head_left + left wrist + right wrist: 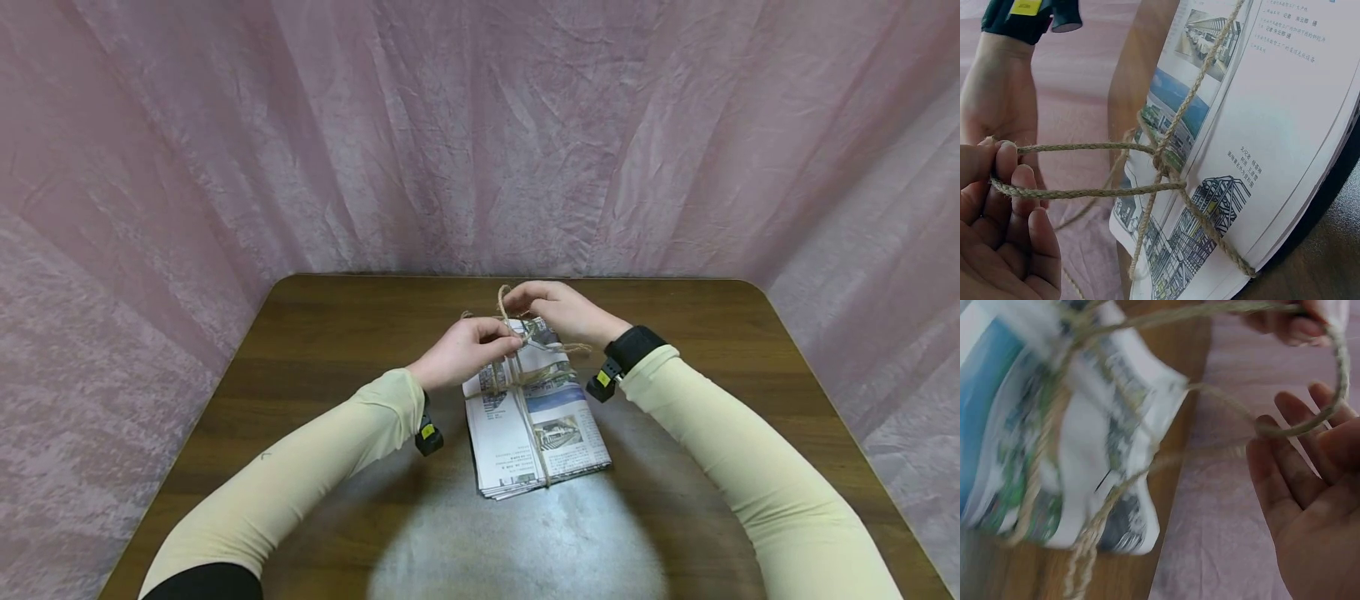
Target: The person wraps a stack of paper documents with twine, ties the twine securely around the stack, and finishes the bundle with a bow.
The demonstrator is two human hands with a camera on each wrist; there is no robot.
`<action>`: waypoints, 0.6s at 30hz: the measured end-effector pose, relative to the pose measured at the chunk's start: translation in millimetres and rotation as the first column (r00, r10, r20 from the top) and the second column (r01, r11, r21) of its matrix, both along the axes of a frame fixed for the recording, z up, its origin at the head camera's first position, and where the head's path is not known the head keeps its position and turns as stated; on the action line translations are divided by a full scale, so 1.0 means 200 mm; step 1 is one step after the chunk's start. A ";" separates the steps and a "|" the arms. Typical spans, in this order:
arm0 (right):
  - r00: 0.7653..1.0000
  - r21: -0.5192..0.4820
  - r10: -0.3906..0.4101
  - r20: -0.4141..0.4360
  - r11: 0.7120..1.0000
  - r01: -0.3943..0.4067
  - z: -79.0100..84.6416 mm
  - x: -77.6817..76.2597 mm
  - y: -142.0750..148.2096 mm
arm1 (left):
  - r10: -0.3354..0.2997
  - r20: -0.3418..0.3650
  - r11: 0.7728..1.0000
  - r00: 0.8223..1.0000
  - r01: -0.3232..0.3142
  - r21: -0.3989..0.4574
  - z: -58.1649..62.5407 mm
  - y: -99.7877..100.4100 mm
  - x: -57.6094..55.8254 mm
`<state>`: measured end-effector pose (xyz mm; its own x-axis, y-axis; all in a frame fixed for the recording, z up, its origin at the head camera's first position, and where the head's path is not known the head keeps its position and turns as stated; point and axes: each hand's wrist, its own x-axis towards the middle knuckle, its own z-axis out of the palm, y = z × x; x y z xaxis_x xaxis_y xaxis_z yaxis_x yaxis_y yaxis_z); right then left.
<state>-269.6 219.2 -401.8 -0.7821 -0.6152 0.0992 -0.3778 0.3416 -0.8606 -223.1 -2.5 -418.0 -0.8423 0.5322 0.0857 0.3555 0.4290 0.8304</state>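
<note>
Your left grip [461,352] is narrow, pinching a loop of twine [1085,192], apparently to hold it clear of the papers [498,433], while your right grip [573,315] is fairly wide, its relaxed fingers at the loop, likely to spread it. Just beneath both grips, the papers lie on the tabletop [315,350], crossed by twine seemingly meant to bind them.

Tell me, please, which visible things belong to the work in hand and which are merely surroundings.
Belonging to the work:
newspaper stack
twine, wrapped round the newspaper stack
left hand, pinching the twine
right hand, at the raised loop of twine

Surroundings:
table, under the newspaper stack
pink curtain, behind the table
wrist cameras, worn on both arms
</note>
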 end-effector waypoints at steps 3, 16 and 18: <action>0.997 0.124 0.000 -0.072 0.992 0.009 -0.04 0.00 0.03 | 0.002 0.017 1.000 1.000 -0.002 0.010 0.00 0.00 0.00; 0.879 0.303 -0.003 -0.477 0.938 0.168 -0.13 0.02 0.22 | 0.030 0.087 0.999 0.996 -0.033 0.043 0.00 -0.03 0.02; 0.864 0.286 -0.024 -0.503 0.939 0.193 -0.12 0.03 0.27 | 0.032 0.087 0.998 0.996 -0.036 0.045 0.00 -0.04 0.02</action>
<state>-263.0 273.3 -426.7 -0.7478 -0.5928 0.2988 -0.6613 0.6256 -0.4138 -219.4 -10.1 -418.7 -0.8652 0.5002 0.0356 0.2675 0.4003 0.8765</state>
